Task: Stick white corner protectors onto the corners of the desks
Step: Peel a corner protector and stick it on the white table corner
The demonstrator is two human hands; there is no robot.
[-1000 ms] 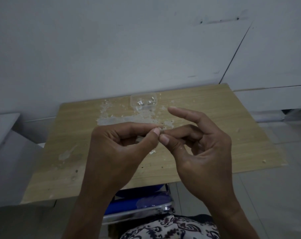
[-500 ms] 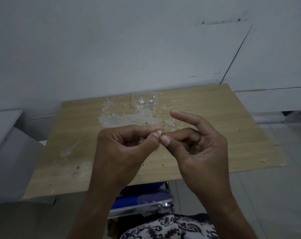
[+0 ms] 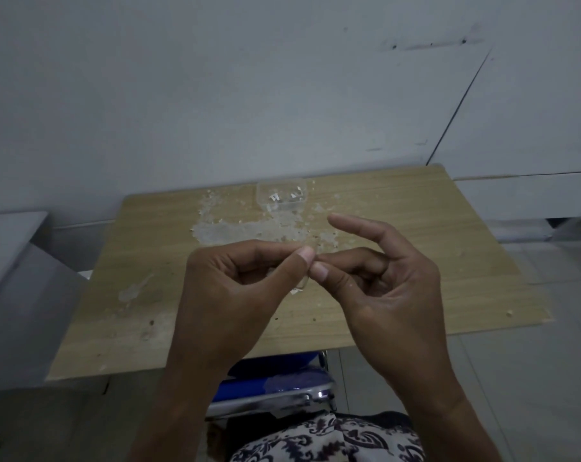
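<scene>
Pinching a small clear corner protector [image 3: 303,284] above the wooden surface [image 3: 415,228], the left hand [image 3: 236,295] and right hand [image 3: 375,281] have barely shifted; both grips stay clenched on it, probably still peeling backing.

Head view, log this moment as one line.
left hand: pinches protector | right hand: pinches same piece | clear box: far desk edge | stuck: none

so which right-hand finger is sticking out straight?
The index finger of the right hand: it extends over the desk; the others curl inward.
</scene>
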